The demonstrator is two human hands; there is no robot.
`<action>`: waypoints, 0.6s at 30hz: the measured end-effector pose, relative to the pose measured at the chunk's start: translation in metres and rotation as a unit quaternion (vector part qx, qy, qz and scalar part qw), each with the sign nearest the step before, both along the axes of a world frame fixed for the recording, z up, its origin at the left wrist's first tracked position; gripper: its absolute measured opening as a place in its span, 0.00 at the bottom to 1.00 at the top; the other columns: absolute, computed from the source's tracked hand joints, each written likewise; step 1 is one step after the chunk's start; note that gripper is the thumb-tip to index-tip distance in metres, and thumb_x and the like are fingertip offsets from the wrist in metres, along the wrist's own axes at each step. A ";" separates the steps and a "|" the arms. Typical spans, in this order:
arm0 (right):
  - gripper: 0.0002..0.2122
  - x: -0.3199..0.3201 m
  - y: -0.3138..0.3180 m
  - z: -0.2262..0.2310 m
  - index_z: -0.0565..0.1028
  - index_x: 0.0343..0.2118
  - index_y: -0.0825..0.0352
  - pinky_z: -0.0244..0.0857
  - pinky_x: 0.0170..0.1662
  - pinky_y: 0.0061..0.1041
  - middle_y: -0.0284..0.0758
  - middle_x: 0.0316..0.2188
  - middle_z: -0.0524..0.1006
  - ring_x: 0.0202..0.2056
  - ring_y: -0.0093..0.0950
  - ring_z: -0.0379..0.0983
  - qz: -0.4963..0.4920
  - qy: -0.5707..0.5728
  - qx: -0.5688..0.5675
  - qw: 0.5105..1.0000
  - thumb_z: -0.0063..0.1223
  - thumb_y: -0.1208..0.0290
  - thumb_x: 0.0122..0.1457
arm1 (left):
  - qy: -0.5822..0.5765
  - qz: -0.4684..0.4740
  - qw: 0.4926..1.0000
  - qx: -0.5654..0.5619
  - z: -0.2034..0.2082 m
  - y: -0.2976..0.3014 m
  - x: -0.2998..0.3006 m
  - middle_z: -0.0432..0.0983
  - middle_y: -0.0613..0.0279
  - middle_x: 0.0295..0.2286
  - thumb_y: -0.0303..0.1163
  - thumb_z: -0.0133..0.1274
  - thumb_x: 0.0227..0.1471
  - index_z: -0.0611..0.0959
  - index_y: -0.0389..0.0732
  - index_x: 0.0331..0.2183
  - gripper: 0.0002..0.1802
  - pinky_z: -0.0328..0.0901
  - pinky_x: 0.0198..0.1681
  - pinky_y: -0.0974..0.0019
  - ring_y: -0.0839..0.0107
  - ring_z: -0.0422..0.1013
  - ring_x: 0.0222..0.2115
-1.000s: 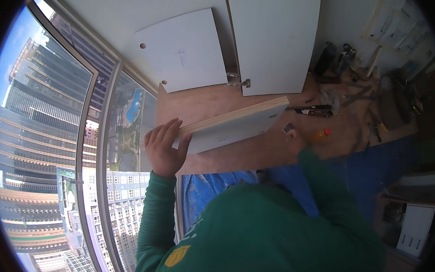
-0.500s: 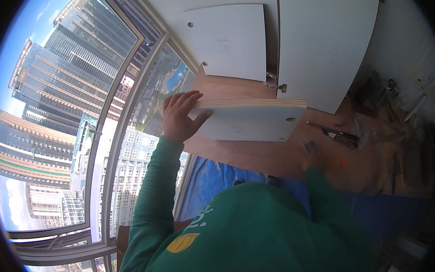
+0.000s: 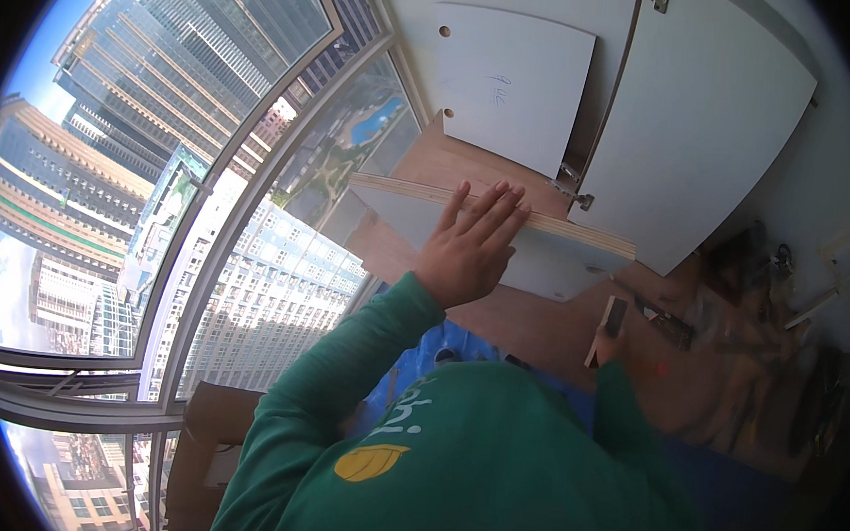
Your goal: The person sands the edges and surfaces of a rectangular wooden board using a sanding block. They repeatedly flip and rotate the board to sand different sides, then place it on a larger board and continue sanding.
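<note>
A white panel point(image 3: 551, 268) with a layered, pale wooden edge stands on its side in front of me, with a round hole near its right end. My left hand point(image 3: 473, 241) lies across the middle of its top edge, fingers stretched out and held near each other. Low to the right of the panel, my right hand point(image 3: 609, 347) grips a small wooden block point(image 3: 616, 316) with a dark rectangular face. That block is apart from the panel. Part of the right hand's grip is hidden.
Behind stands another white panel point(image 3: 523, 87) with two holes and handwriting, beside a large white door point(image 3: 697, 117) with metal hinges point(image 3: 583, 201). A dark-handled tool point(image 3: 670, 324) and scattered tools lie right. Blue sheeting point(image 3: 439, 349) covers floor nearby; tall windows point(image 3: 256, 158) line the left.
My left hand has slid from the panel's left end to the middle of its top edge, its fingers straightening. My right hand has turned the block more upright. The whole view has shifted.
</note>
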State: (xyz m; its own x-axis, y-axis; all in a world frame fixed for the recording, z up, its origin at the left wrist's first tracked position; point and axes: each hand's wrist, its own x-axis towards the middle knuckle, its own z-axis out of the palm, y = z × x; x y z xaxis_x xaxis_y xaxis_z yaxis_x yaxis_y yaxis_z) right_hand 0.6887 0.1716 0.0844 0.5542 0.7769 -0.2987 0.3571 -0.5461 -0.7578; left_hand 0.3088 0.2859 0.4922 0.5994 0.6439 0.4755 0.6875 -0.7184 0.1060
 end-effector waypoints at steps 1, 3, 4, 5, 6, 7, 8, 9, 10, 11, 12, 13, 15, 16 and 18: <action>0.27 -0.001 -0.002 0.019 0.70 0.61 0.71 0.69 0.57 0.43 0.45 0.53 0.75 0.51 0.42 0.74 -0.022 0.100 0.028 0.994 0.59 0.61 0.63 | -0.010 -0.018 1.000 -0.005 -0.001 -0.003 0.016 0.64 0.58 0.67 0.34 0.62 0.54 0.72 0.45 0.66 0.38 0.42 0.75 0.42 0.60 0.56 0.71; 0.22 -0.009 0.007 0.060 0.73 0.55 0.71 0.72 0.50 0.40 0.42 0.48 0.77 0.44 0.37 0.76 -0.069 0.275 0.085 0.955 0.57 0.61 0.64 | -0.030 -0.041 0.998 0.028 -0.002 -0.006 0.048 0.68 0.56 0.65 0.34 0.55 0.56 0.75 0.42 0.62 0.32 0.45 0.74 0.41 0.59 0.60 0.68; 0.20 -0.014 0.012 0.082 0.73 0.53 0.70 0.73 0.47 0.38 0.41 0.46 0.77 0.41 0.35 0.76 -0.093 0.348 0.113 0.926 0.56 0.60 0.64 | -0.033 -0.048 0.998 0.028 -0.003 -0.007 0.060 0.68 0.55 0.64 0.34 0.55 0.56 0.76 0.42 0.62 0.31 0.46 0.73 0.42 0.59 0.61 0.68; 0.19 -0.019 0.016 0.105 0.74 0.51 0.69 0.73 0.43 0.35 0.39 0.43 0.78 0.39 0.33 0.76 -0.145 0.411 0.129 0.891 0.55 0.59 0.65 | -0.036 -0.057 0.997 0.029 -0.002 -0.007 0.071 0.68 0.55 0.64 0.35 0.55 0.57 0.76 0.42 0.62 0.31 0.47 0.73 0.42 0.58 0.62 0.67; 0.18 -0.024 0.020 0.128 0.75 0.50 0.67 0.73 0.42 0.35 0.38 0.41 0.78 0.37 0.32 0.76 -0.122 0.456 0.158 0.867 0.54 0.57 0.66 | -0.038 -0.067 0.997 0.030 -0.002 -0.006 0.078 0.69 0.54 0.64 0.35 0.54 0.57 0.77 0.42 0.61 0.30 0.48 0.73 0.42 0.57 0.63 0.66; 0.19 -0.027 0.023 0.151 0.75 0.49 0.66 0.72 0.40 0.34 0.38 0.39 0.78 0.36 0.31 0.76 -0.127 0.492 0.175 0.843 0.54 0.55 0.66 | -0.036 -0.069 0.996 0.031 -0.001 -0.006 0.082 0.68 0.56 0.64 0.36 0.56 0.57 0.76 0.44 0.62 0.31 0.48 0.73 0.42 0.58 0.62 0.66; 0.19 -0.030 0.028 0.174 0.75 0.48 0.65 0.72 0.38 0.33 0.37 0.37 0.78 0.34 0.30 0.76 -0.133 0.528 0.192 0.817 0.53 0.53 0.67 | -0.033 -0.073 0.996 0.033 -0.001 -0.004 0.085 0.68 0.58 0.64 0.38 0.58 0.56 0.75 0.46 0.63 0.33 0.48 0.73 0.43 0.59 0.62 0.67; 0.20 -0.033 0.031 0.196 0.75 0.48 0.65 0.72 0.38 0.33 0.37 0.36 0.78 0.34 0.30 0.76 -0.140 0.534 0.197 0.810 0.52 0.51 0.68 | -0.030 -0.077 0.996 0.034 -0.001 -0.004 0.088 0.67 0.59 0.64 0.39 0.60 0.56 0.75 0.48 0.63 0.34 0.47 0.73 0.43 0.60 0.61 0.67; 0.20 -0.035 0.034 0.215 0.75 0.48 0.65 0.72 0.37 0.33 0.37 0.35 0.78 0.33 0.30 0.77 -0.148 0.540 0.202 0.804 0.52 0.50 0.68 | -0.029 -0.086 0.995 0.045 -0.001 -0.003 0.089 0.67 0.60 0.65 0.40 0.60 0.56 0.75 0.48 0.63 0.34 0.48 0.73 0.43 0.60 0.61 0.67; 0.21 -0.038 0.039 0.232 0.75 0.48 0.65 0.72 0.36 0.33 0.37 0.34 0.78 0.33 0.30 0.77 -0.135 0.551 0.218 0.794 0.51 0.49 0.69 | -0.028 -0.094 0.994 0.056 -0.001 -0.001 0.090 0.67 0.60 0.65 0.40 0.60 0.56 0.75 0.49 0.63 0.34 0.48 0.73 0.43 0.59 0.62 0.66; 0.21 -0.041 0.042 0.246 0.75 0.48 0.66 0.72 0.36 0.33 0.38 0.34 0.78 0.33 0.31 0.77 -0.125 0.549 0.208 0.799 0.51 0.49 0.69 | -0.020 -0.102 0.992 0.066 -0.002 0.000 0.091 0.67 0.60 0.65 0.41 0.60 0.56 0.75 0.50 0.63 0.34 0.49 0.73 0.43 0.59 0.62 0.66; 0.21 -0.040 0.044 0.258 0.75 0.48 0.66 0.72 0.36 0.33 0.39 0.34 0.79 0.33 0.32 0.77 -0.095 0.551 0.209 0.802 0.51 0.49 0.69 | -0.016 -0.100 0.993 0.065 -0.003 0.002 0.090 0.67 0.60 0.65 0.42 0.60 0.57 0.75 0.50 0.63 0.34 0.49 0.72 0.43 0.58 0.62 0.66; 0.22 -0.039 0.046 0.277 0.75 0.48 0.67 0.73 0.37 0.34 0.41 0.35 0.79 0.34 0.34 0.78 -0.060 0.548 0.229 0.802 0.50 0.48 0.69 | 0.004 -0.102 0.993 0.058 -0.005 0.009 0.083 0.67 0.60 0.65 0.45 0.60 0.58 0.74 0.50 0.64 0.33 0.50 0.72 0.44 0.58 0.62 0.66; 0.23 -0.039 0.049 0.284 0.75 0.48 0.67 0.73 0.38 0.35 0.41 0.35 0.79 0.35 0.35 0.78 -0.055 0.545 0.248 0.799 0.50 0.48 0.69 | -0.015 -0.096 0.994 0.048 -0.006 0.012 0.078 0.67 0.59 0.65 0.46 0.60 0.59 0.74 0.50 0.63 0.33 0.50 0.72 0.44 0.57 0.62 0.66; 0.24 -0.034 0.049 0.297 0.75 0.49 0.67 0.74 0.41 0.36 0.42 0.37 0.80 0.38 0.37 0.79 -0.013 0.555 0.269 0.787 0.49 0.47 0.69 | -0.032 -0.074 0.996 0.026 -0.006 0.019 0.051 0.68 0.58 0.64 0.49 0.60 0.60 0.75 0.49 0.63 0.33 0.50 0.72 0.44 0.56 0.63 0.65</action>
